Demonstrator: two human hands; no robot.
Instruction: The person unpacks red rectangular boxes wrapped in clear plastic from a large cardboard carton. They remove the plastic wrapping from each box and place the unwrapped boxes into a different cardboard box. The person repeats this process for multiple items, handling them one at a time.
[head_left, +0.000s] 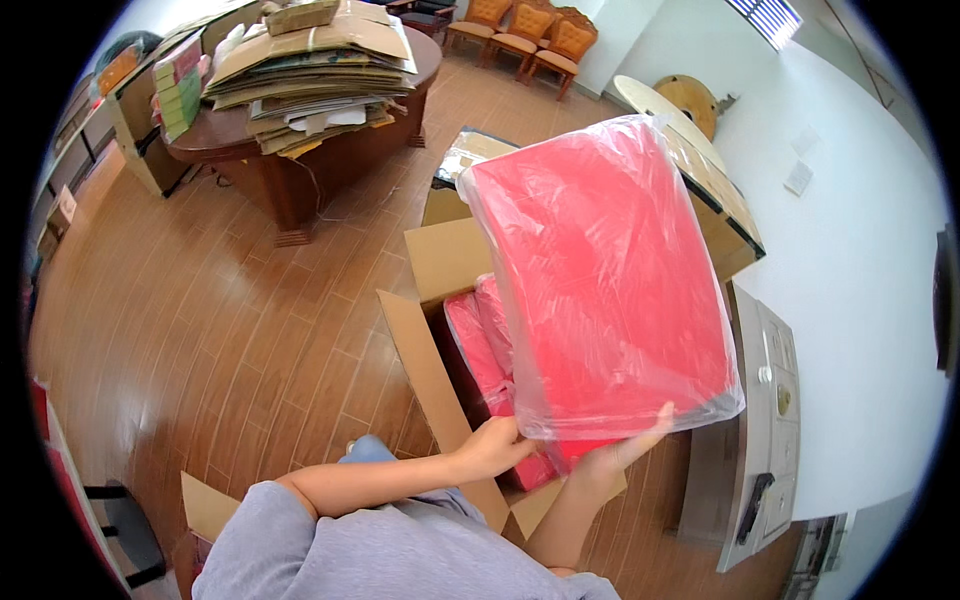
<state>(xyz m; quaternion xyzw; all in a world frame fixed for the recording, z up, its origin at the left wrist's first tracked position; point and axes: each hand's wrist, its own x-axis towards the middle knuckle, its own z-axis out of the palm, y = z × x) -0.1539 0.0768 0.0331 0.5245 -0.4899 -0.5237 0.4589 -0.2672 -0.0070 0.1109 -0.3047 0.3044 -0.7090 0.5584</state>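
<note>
A large flat red package (607, 285) in clear plastic wrap is raised above an open cardboard box (424, 367). My right hand (600, 459) grips its lower edge, with a finger on the front face and the rest of the hand partly hidden behind. My left hand (496, 448) is at its lower left corner, fingers bent against the plastic; whether they pinch it cannot be told. More red plastic-wrapped packages (472, 341) lie inside the box, partly covered by the raised one. The box's flaps stand open.
Behind the box are taped cartons (720, 202). A brown oval table (300, 176) bears a stack of flattened cardboard (315, 82). At the right, a grey cabinet (776, 405) stands by the wall. Another open carton (206, 506) is at the lower left, near a dark chair (135, 532).
</note>
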